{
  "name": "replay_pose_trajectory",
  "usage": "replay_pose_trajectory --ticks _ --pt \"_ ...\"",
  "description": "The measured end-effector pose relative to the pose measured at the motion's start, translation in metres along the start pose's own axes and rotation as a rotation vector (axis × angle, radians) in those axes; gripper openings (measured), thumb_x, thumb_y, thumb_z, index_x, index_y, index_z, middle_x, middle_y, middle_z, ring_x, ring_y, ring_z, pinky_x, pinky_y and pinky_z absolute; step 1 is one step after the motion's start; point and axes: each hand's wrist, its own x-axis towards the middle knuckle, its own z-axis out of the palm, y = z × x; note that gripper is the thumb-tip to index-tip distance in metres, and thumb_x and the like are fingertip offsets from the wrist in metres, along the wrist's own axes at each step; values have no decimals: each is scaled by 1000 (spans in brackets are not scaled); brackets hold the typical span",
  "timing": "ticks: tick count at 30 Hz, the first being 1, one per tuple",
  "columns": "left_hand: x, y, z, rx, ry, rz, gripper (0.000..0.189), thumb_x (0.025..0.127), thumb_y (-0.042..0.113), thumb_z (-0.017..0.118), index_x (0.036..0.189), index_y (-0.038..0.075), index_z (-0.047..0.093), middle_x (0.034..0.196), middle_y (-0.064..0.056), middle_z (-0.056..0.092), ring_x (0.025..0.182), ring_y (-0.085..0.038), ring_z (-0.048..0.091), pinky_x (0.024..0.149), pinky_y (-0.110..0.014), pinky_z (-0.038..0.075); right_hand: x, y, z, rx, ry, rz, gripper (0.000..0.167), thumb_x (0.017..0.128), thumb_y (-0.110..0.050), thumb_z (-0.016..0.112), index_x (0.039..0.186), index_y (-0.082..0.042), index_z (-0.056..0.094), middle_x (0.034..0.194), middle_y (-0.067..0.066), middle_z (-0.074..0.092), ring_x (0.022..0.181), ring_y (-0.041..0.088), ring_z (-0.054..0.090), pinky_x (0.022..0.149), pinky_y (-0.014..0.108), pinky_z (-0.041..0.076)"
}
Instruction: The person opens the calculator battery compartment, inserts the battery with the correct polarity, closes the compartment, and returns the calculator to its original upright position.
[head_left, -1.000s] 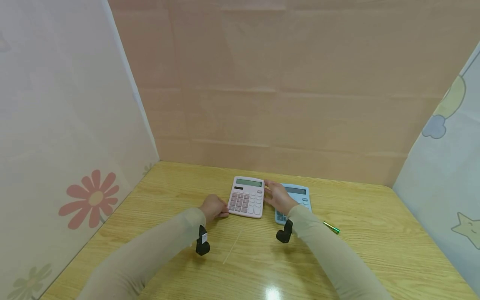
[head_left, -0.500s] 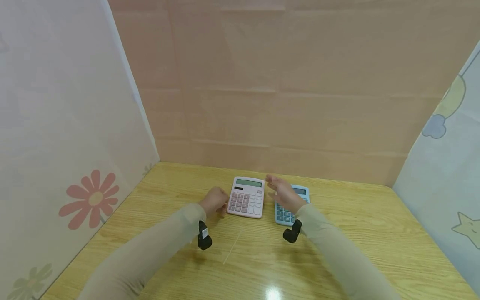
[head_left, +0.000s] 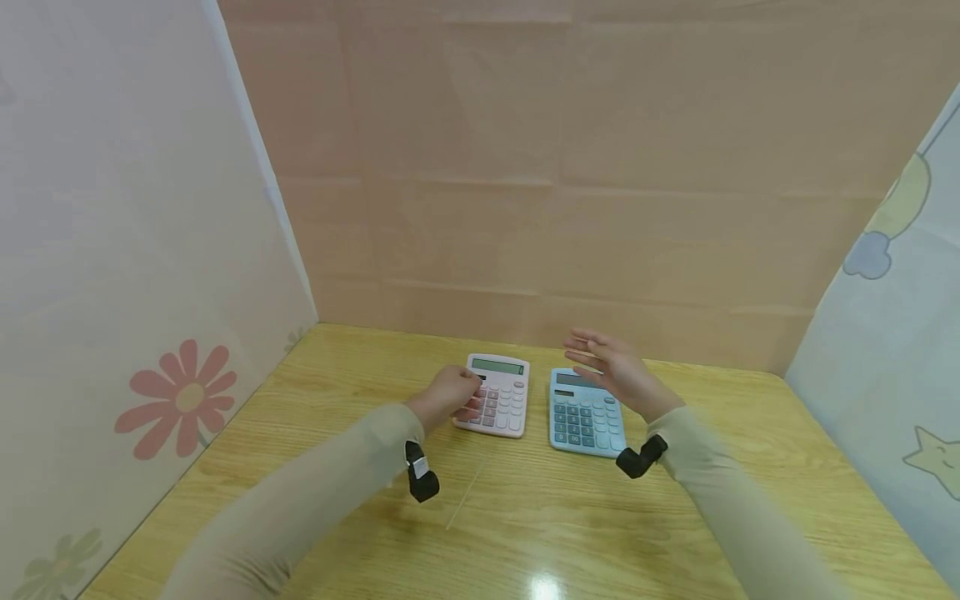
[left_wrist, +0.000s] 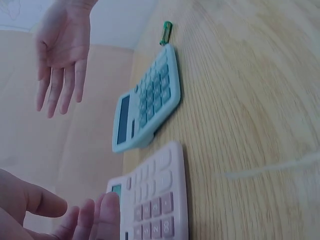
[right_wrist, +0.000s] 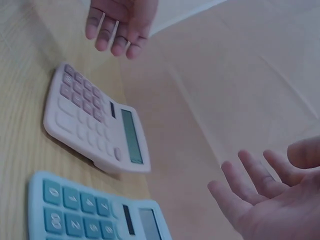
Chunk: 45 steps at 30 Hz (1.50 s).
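A pink calculator [head_left: 508,402] lies on the wooden table with its display at the far end. To its right, a small gap away, lies a blue calculator [head_left: 583,427]. My left hand [head_left: 448,393] hovers over the pink calculator's left side and hides some keys; its fingers are loosely bent with nothing between them, as the left wrist view of the hand [left_wrist: 45,215] shows. Above the blue calculator's upper right corner my right hand [head_left: 624,377] is raised, fingers extended and spread, holding nothing. The right wrist view shows that hand's palm [right_wrist: 280,205].
A green cylindrical battery [left_wrist: 166,32] lies beyond the blue calculator in the left wrist view; in the head view the right arm hides it. A thin pale line [head_left: 465,497] runs along the table [head_left: 525,517]. Patterned panels [head_left: 180,250] and a tan backdrop [head_left: 570,183] enclose the table.
Both hands have come off the pink calculator's sides. The right hand rose and moved right, uncovering most of the blue calculator; the left moved slightly right over the pink one. Both calculators stayed put.
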Motion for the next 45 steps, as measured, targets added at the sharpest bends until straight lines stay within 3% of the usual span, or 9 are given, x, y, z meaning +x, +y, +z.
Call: replay_pose_trajectory --ticks 3,6,12,16,25,28,36,40,45 --pt "-4 4 7 -39 -29 2 31 101 15 47 124 -5 52 114 -22 61 88 -24 64 83 -36 59 -6 -3 -12 -22 15 -1 48 108 -22 31 151 -1 24 136 2 52 126 17 54 113 42 37" --pt "-6 5 14 -73 -53 2 29 101 15 49 123 -4 51 116 -23 61 90 -25 66 84 -38 59 -12 -4 -22 -30 14 -8 48 108 -23 32 149 0 25 125 -8 56 113 4 60 107 34 45" --pt "-10 6 28 -172 -105 12 29 100 8 47 125 -6 52 119 -24 60 96 -28 66 79 -33 60 -22 2 -40 -21 54 -2 34 107 -19 36 139 -8 39 119 -9 56 108 4 61 99 26 50" --pt "-17 5 38 -228 -150 25 29 99 6 48 125 -6 52 113 -21 61 93 -27 66 80 -35 60 -25 10 -53 -19 114 35 26 106 -16 38 131 -14 45 116 -10 55 104 3 62 98 25 51" --pt "-28 1 56 -232 -205 12 25 95 2 50 118 -6 56 110 -21 63 81 -19 66 74 -32 61 -31 31 -77 -55 236 144 48 105 -16 41 148 -1 26 121 -5 48 100 0 60 102 29 49" --pt "-28 -2 60 -228 -215 6 28 95 2 51 121 -7 55 106 -19 64 83 -21 67 74 -32 61 -32 38 -83 -51 257 186 49 105 -16 41 148 0 25 122 -4 50 99 1 60 102 31 49" --pt "-30 -14 77 -197 -275 -43 28 98 5 47 122 -8 54 107 -21 64 95 -30 68 78 -35 60 -29 54 -92 -141 251 256 48 107 -18 26 149 5 20 148 26 31 112 12 56 107 40 45" --pt "-31 -19 85 -211 -300 -81 28 97 4 48 122 -10 52 107 -22 62 93 -30 66 81 -37 59 -26 59 -93 -185 232 279 49 107 -17 24 150 7 18 150 30 27 122 24 53 107 41 45" --pt "-31 -23 91 -240 -286 -135 25 96 4 51 118 -9 51 102 -21 62 90 -28 67 82 -36 59 -20 60 -87 -211 198 299 50 106 -13 23 150 8 13 152 34 21 135 42 37 109 44 43"
